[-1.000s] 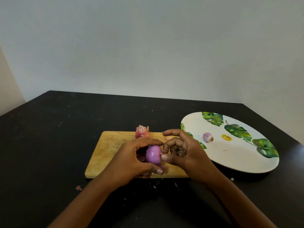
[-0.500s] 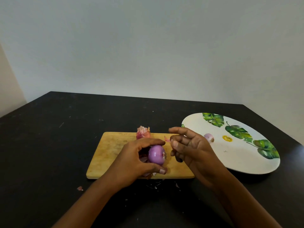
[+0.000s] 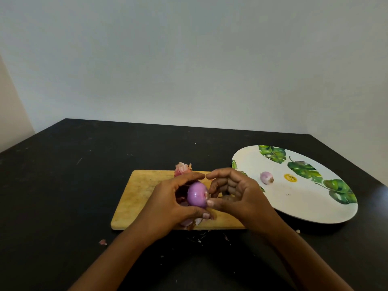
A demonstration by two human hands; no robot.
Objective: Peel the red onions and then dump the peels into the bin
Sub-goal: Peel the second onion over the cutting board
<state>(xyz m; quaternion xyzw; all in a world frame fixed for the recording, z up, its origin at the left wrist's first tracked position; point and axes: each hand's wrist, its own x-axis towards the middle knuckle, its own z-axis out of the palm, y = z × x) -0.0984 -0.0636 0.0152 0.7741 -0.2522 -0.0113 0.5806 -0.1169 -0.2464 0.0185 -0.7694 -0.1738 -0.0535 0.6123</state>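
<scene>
My left hand point(image 3: 168, 203) grips the red onion point(image 3: 197, 194) above the cutting board point(image 3: 142, 185), forefinger curled over it, thumb under. My right hand point(image 3: 241, 196) pinches its right end, fingers curled.

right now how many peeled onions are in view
2. One onion is held in the left hand over the cutting board, the right hand pinching its end; a smaller onion lies on the leaf-print plate. Others may be hidden.
</scene>
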